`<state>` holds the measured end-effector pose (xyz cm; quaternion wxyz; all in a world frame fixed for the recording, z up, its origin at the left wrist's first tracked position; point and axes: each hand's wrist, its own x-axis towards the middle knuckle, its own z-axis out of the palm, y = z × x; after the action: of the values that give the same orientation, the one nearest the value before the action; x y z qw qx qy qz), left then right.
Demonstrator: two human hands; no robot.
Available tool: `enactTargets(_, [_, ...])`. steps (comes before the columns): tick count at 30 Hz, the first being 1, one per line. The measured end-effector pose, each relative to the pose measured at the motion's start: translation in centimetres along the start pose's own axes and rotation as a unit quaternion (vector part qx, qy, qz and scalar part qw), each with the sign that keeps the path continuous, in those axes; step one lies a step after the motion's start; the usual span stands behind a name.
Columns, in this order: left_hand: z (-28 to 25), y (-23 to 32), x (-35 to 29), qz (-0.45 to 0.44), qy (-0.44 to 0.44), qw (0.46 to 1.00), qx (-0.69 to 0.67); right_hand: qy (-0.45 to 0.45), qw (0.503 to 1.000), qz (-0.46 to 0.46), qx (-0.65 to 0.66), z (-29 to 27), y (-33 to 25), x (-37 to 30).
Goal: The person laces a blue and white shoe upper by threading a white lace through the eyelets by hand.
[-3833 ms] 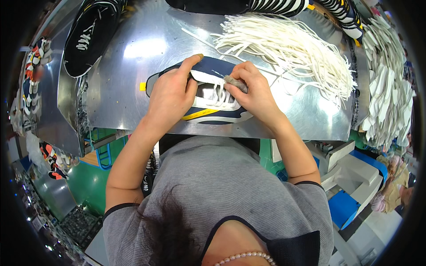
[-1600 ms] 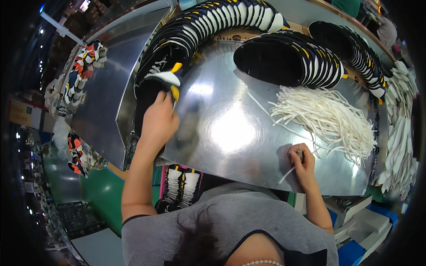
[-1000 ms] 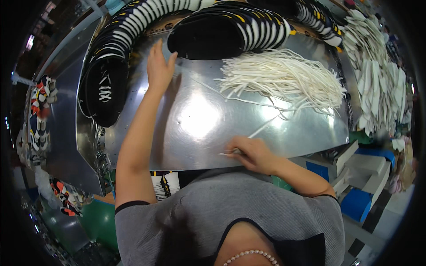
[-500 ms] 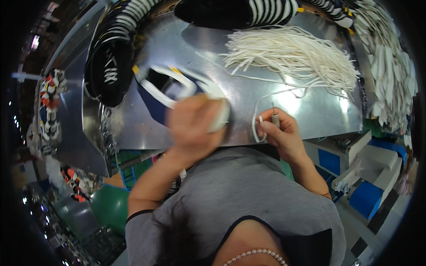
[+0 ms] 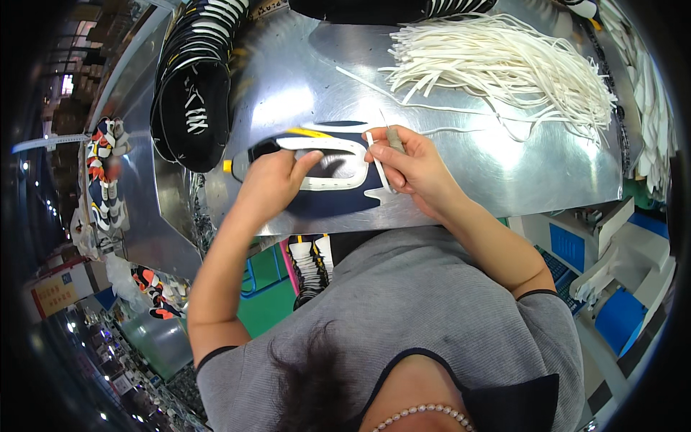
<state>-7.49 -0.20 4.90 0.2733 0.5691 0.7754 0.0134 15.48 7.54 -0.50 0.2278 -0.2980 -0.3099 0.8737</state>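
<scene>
A navy and white shoe upper [image 5: 331,202] with yellow trim lies on the metal table in front of me. My left hand [image 5: 268,186] is closed on its left part, thumb over the edge of the opening; the fingers under the thumb are partly hidden. At the right end of the upper, my right hand [image 5: 417,171] holds a thin-needled awl [image 5: 394,138] with a greyish handle, its point upward. A white shoelace [image 5: 378,167] is pinched in the same fingers and crosses the end of the eyelet row. Whether it passes through an eyelet I cannot tell.
A heap of white shoelaces [image 5: 497,72] covers the table's far right. Stacked black shoe uppers [image 5: 191,119] stand at the left, with more black uppers [image 5: 360,9] along the far edge. White strips [image 5: 637,93] hang at the right, above a grey and blue machine [image 5: 612,281].
The shoe upper has turned and lies flatter, with its end at my right hand. My left hand has shifted left along it. My right hand has moved left and away from me with awl and lace.
</scene>
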Motion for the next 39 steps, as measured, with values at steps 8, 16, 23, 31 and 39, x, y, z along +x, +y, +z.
enactTargets(8, [2.6,2.2,1.3,-0.054,-0.228,0.807,-0.542,0.094,0.968,-0.096,-0.211,-0.1,-0.5,1.3])
enactTargets(16, [6.3,4.7,0.2,-0.002,0.023,0.766,-0.642,0.078,0.948,-0.208,-0.227,1.2,-1.7,0.2])
enactTargets(23, [6.8,6.4,-0.9,0.086,0.092,0.779,-0.614,0.11,0.946,-0.213,-0.218,0.7,-1.6,-0.8])
enactTargets(31, [6.5,7.4,-1.6,0.081,0.144,0.749,-0.641,0.088,0.89,-0.222,-0.388,1.2,-2.7,-1.7])
enactTargets(39, [7.1,7.5,-1.4,0.06,0.138,0.719,-0.678,0.049,0.888,-0.228,-0.396,0.8,-2.9,-3.9])
